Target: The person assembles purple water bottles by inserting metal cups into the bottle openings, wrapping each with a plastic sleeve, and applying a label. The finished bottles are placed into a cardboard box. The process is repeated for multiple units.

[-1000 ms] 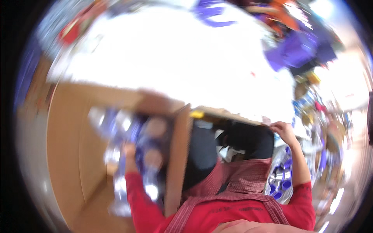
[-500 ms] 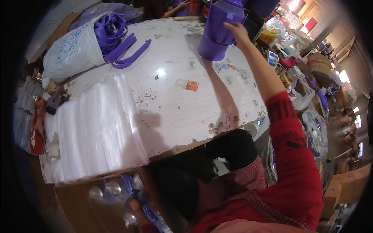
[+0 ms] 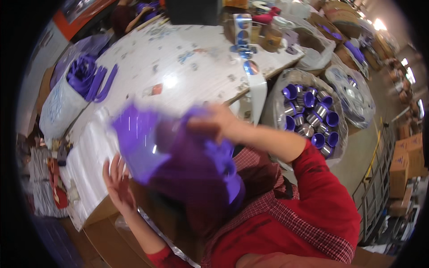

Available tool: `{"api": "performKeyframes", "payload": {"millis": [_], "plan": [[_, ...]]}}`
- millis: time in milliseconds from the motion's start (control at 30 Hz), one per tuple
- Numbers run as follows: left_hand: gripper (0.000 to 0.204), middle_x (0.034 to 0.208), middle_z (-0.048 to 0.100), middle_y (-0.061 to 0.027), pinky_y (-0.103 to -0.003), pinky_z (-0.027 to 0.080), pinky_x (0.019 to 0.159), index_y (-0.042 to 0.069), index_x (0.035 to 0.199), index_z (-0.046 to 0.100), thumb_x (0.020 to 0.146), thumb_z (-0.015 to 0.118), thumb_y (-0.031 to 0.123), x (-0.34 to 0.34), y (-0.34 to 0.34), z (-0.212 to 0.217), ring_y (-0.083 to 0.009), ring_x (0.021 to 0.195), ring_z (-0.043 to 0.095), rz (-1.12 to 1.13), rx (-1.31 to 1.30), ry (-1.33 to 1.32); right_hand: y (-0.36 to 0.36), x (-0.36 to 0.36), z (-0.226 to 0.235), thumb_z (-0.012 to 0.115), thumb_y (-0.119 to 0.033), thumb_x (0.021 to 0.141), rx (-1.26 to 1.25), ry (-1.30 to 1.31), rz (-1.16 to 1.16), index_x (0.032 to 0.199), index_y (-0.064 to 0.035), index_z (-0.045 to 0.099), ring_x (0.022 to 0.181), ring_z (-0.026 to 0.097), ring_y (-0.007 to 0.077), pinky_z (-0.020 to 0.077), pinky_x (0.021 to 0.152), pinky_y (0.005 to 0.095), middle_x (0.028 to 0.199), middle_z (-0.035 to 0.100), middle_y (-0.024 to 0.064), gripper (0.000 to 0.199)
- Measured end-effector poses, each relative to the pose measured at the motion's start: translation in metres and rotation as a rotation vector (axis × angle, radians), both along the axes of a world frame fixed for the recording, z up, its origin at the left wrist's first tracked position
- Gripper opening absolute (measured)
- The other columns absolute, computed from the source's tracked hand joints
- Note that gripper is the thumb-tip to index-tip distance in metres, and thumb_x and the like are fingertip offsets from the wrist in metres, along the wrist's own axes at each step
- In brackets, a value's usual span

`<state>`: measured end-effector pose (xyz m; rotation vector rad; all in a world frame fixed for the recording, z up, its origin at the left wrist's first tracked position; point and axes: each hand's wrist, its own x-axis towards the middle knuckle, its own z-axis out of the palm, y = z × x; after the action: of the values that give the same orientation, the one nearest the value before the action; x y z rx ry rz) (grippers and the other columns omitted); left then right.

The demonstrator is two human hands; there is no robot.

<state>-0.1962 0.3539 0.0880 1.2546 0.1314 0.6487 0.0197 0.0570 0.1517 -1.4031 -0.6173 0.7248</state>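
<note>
A large purple jug, blurred by motion, is tilted above my lap and the table's near edge. My right hand is closed round its handle part, from the upper right. Beside the jug's left side is my left hand, fingers spread and apart, holding nothing; I cannot tell whether it touches the jug. Beyond that hand lies a stack of clear plastic bags on the white table. The jug hides part of the table edge and my lap.
A white sack of purple straps stands at the left. A label strip hangs off the table's right side. Nearby, a plastic-lined container holds purple and silver cups. Open carton below; another person works at far left.
My right hand has brought the jug from the table's far side toward my lap, tilting it. My left hand has risen out of the carton, now open. The view has swung to the right.
</note>
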Motion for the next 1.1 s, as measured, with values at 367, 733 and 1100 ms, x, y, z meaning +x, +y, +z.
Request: {"api": "performKeyframes", "payload": {"millis": [367, 733, 1100], "plan": [[0.044, 0.119, 0.062, -0.0124, -0.033, 0.051, 0.091, 0.006, 0.121, 0.055, 0.097, 0.051, 0.042, 0.114, -0.057, -0.019, -0.0196, 0.106, 0.061, -0.123, -0.068, 0.489, -0.133, 0.270, -0.125, 0.074, -0.020, 0.081, -0.387, -0.981, -0.481, 0.119, -0.0074, 0.064, 0.105, 0.062, 0.0252, 0.0489, 0.088, 0.0349, 0.120, 0.064, 0.0121, 0.041], [0.042, 0.106, 0.060, -0.0062, -0.030, 0.050, 0.085, 0.005, 0.118, 0.059, 0.097, 0.052, 0.041, 0.121, -0.037, -0.043, -0.0158, 0.097, 0.058, 0.005, -0.173, 0.683, -0.137, 0.322, -0.179, 0.076, -0.019, 0.074, -0.563, -0.956, -0.650, 0.093, -0.0079, 0.064, 0.082, 0.064, 0.0328, 0.0511, 0.072, 0.0377, 0.094, 0.066, 0.0109, 0.024], [0.048, 0.122, 0.060, -0.0095, -0.029, 0.044, 0.092, 0.001, 0.129, 0.052, 0.094, 0.061, 0.034, 0.083, -0.057, -0.043, -0.0179, 0.112, 0.056, 0.248, -0.030, 0.576, -0.130, 0.304, -0.171, 0.056, -0.017, 0.088, -0.729, -0.702, -0.559, 0.096, -0.0094, 0.063, 0.073, 0.065, 0.0373, 0.0488, 0.064, 0.0469, 0.082, 0.066, 0.0181, 0.013]]}}
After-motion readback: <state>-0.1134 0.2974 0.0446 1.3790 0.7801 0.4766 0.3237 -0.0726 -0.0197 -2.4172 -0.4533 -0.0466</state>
